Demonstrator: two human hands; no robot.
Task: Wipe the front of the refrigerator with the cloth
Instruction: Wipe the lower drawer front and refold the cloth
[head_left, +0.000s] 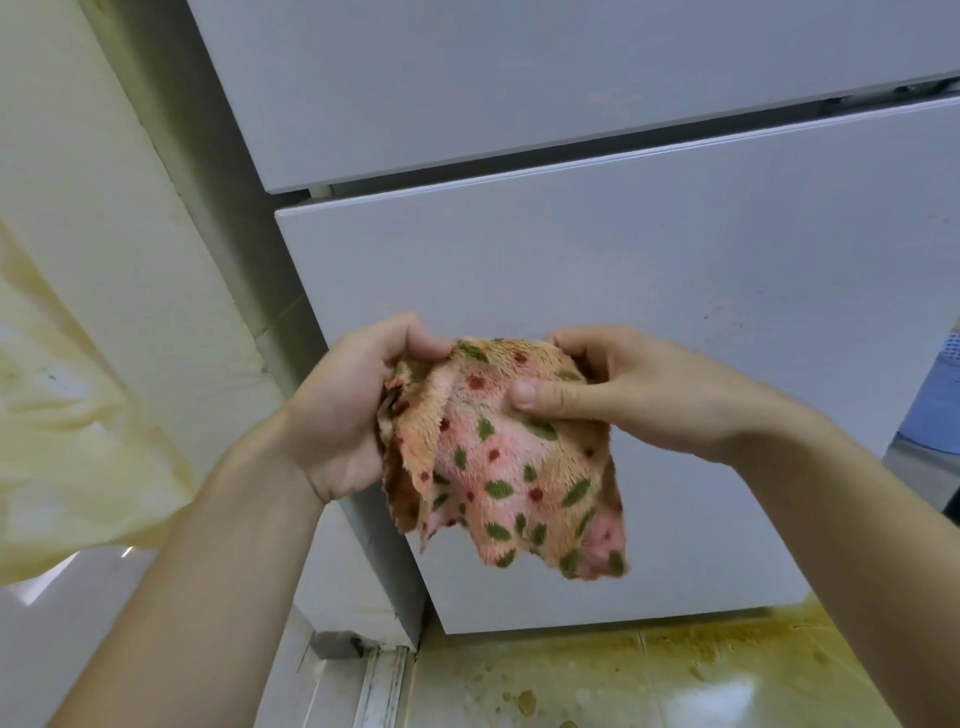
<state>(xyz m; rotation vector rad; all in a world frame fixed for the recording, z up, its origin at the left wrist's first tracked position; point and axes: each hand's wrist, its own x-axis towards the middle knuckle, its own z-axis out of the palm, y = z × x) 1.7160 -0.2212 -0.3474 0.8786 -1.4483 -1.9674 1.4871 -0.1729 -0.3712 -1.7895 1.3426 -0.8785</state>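
The left fingers (415, 338) are curled over the upper corner of the cloth (498, 467). The right thumb (540, 397) is pressed flat on the fabric, and the other right fingers are folded behind its top edge. The cloth is thus gripped between the left hand (343, 415) and the right hand (639, 389). It is held bunched in front of the refrigerator (649, 249), before the lower door; contact with the door cannot be told. A yellow-stained floor (675, 675) is seen below the refrigerator.
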